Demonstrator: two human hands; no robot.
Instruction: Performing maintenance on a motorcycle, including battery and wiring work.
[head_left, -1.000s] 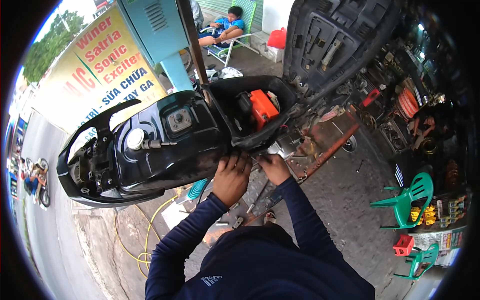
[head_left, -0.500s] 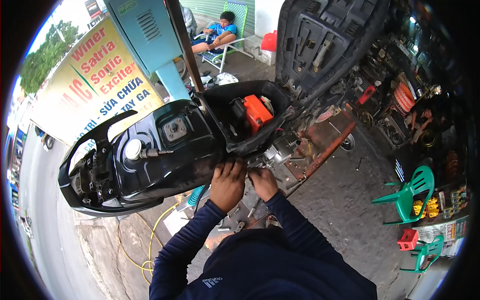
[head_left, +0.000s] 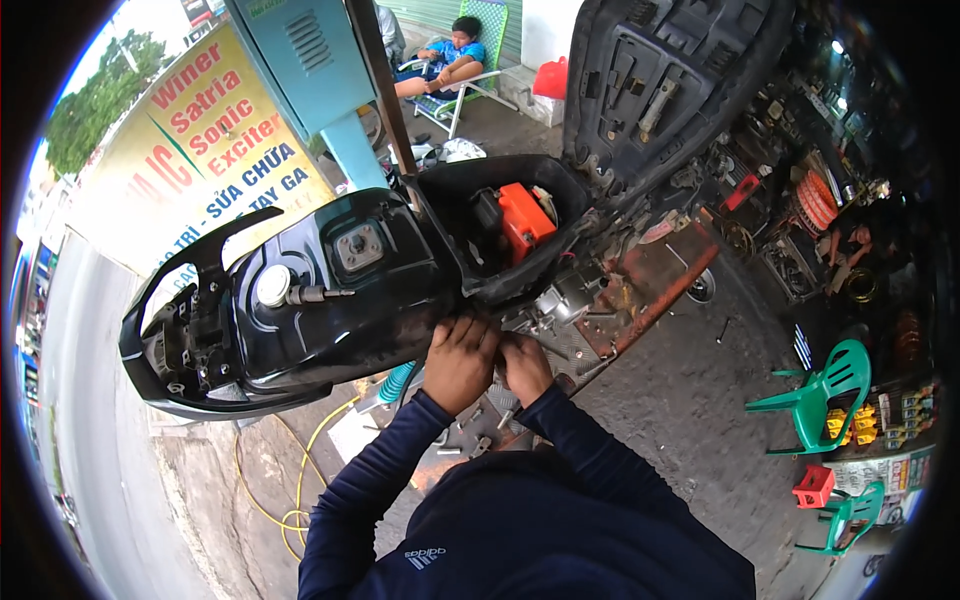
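Note:
Both hands are close together at the lower edge of the scooter's black body (head_left: 400,325), just below the storage compartment (head_left: 470,275). My left hand (head_left: 460,365) has its fingers bent forward against that edge, their tips out of sight. Beside it, my right hand (head_left: 523,370) is closed with curled fingers. Whatever the two hands grip is hidden behind them. On top of the body, a short metal tool with a thin bit (head_left: 320,295) lies against the round white cap (head_left: 272,285). An orange-red object (head_left: 526,220) sits inside the compartment.
The raised black seat (head_left: 650,110) stands beyond the compartment. Loose metal parts (head_left: 480,447) lie on the metal platform below my hands. A yellow hose (head_left: 302,480) curls on the ground at left. Green plastic chairs (head_left: 835,390) stand right; a person (head_left: 452,60) sits on a reclining chair behind.
My view has shifted slightly, so the scooter appears a little farther right. Both hands stay together at the same edge, and the right one has turned slightly closer to the left.

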